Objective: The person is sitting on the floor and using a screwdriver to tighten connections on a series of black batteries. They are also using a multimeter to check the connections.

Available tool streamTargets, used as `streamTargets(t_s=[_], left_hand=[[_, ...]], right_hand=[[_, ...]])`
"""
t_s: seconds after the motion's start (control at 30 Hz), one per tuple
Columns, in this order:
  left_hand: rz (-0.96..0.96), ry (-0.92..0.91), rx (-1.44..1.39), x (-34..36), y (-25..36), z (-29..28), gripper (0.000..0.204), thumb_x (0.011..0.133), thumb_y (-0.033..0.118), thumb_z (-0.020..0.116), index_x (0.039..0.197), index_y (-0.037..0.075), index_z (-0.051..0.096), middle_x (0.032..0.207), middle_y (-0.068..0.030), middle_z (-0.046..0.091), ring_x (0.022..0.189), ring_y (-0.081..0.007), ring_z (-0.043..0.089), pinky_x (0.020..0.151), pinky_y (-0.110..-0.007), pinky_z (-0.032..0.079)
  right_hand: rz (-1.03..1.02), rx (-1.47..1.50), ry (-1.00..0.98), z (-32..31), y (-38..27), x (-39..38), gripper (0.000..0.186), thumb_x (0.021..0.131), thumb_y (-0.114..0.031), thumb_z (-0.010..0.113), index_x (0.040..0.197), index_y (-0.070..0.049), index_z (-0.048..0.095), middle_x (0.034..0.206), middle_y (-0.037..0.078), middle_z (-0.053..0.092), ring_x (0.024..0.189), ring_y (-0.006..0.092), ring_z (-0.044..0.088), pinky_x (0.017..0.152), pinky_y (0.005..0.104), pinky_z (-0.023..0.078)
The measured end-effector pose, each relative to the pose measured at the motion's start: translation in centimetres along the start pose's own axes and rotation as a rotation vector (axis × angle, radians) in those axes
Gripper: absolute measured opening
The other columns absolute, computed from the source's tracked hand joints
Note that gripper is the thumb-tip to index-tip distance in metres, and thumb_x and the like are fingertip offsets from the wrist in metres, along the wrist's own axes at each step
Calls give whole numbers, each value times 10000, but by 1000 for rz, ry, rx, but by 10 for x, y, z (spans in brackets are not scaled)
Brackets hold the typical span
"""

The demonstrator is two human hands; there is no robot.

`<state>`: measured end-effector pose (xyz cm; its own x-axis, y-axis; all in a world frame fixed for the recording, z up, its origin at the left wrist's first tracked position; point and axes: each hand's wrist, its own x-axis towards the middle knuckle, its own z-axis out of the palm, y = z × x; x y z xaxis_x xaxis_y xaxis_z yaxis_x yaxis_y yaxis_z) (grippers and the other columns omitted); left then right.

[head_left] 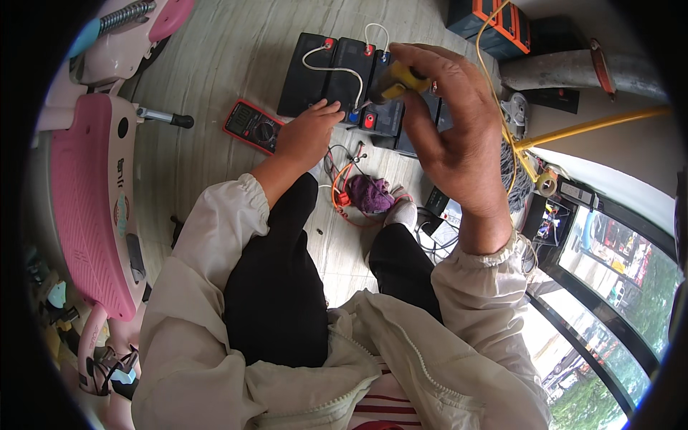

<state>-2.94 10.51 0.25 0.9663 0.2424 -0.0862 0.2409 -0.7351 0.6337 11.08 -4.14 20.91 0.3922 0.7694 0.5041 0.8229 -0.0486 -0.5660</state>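
Observation:
A row of black batteries (299,84) stands on the floor ahead of me, with red and blue terminals on top. White wires (337,68) join some of the terminals. My right hand (464,136) grips a screwdriver (400,80) by its yellow and black handle, above the batteries. Its shaft points down left toward a terminal (354,117) at the near edge; whether the tip touches is hard to make out. Beside that terminal, my left hand (304,137) lies with its fingers stretched out at the battery's near edge. A red and black multimeter (252,127) lies left of it.
Between my feet and the batteries lie a purple cloth (370,193) and tangled orange and black leads (337,195). A pink scooter (89,201) stands at the left. On the right are a yellow pole (595,127), a grey mop head (517,172) and a dark orange-trimmed case (494,32).

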Motion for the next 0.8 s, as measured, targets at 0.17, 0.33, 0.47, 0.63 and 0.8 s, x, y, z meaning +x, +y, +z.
streamTargets(t_s=[0.17,0.33,0.47,0.63,0.8], left_hand=[[15,11,2,1,3,-1,392,938,47,519,1302,80,663,1459,-63,581,1399,-245,491,1106,-356,461],[0,-4,0,1,0,1,381,964,75,541,1329,97,649,1467,-50,573,1413,-246,470,1136,-362,430],[6,2,-10,1,-2,2,381,963,73,543,1328,97,650,1468,-54,572,1411,-249,472,1138,-363,428],[2,-5,0,1,0,0,381,960,70,548,1325,102,653,1468,-50,572,1405,-246,480,1127,-364,441],[1,8,3,1,5,-2,393,942,44,520,1305,88,663,1459,-54,581,1398,-245,490,1099,-361,464]], right_hand=[[27,-17,31,0,-1,-2,420,810,16,737,1210,-111,716,1108,96,674,987,276,661,828,359,543],[63,-7,-52,-4,-2,-3,425,810,-48,757,1229,-92,701,1121,109,677,948,308,663,848,399,538],[3,-41,-51,-7,-1,1,437,802,-47,753,1233,-82,691,1112,111,674,929,318,663,847,400,537],[22,-23,-23,-2,0,0,442,799,-38,747,1235,-80,688,1111,139,666,928,327,662,848,398,537],[123,-12,-44,-5,-4,-1,450,800,-28,744,1241,-95,693,1118,153,664,963,329,660,854,399,536]])
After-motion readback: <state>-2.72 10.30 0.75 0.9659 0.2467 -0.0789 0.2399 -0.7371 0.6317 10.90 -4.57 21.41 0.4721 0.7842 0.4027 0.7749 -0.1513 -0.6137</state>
